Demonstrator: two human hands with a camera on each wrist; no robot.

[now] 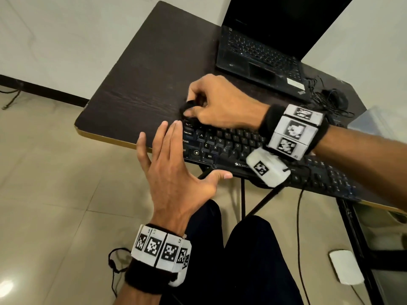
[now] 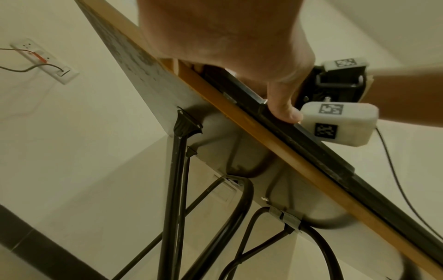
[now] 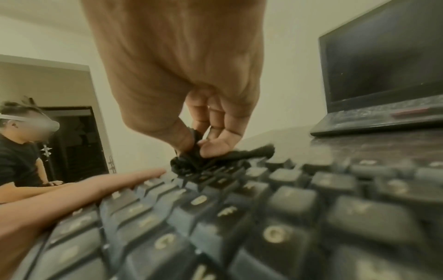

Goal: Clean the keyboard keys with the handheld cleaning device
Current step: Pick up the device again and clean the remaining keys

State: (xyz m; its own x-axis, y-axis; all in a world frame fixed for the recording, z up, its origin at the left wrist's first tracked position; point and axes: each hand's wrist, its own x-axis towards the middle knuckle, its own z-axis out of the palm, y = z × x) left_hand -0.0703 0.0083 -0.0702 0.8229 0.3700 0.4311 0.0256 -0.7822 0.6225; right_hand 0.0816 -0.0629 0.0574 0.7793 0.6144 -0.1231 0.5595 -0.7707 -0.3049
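While hands work keyboard (image 1: 231,148) | laptop (image 1: 262,51) behind | mouse (image 1: 337,97) right

The keyboard (image 1: 231,150) carries white legends: Caps Lock, Shift, a partly hidden "trl", Alt, and letters A, S, D, Z, X, C, V, B. Its front edge reads "ZEBRO", cut off by a wrist camera. The right wrist view shows C and G keycaps. The laptop (image 1: 264,53) corner logo is unreadable.

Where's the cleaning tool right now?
In the head view, the black cleaning tool is pinched in the right hand at the keyboard's far-left corner.
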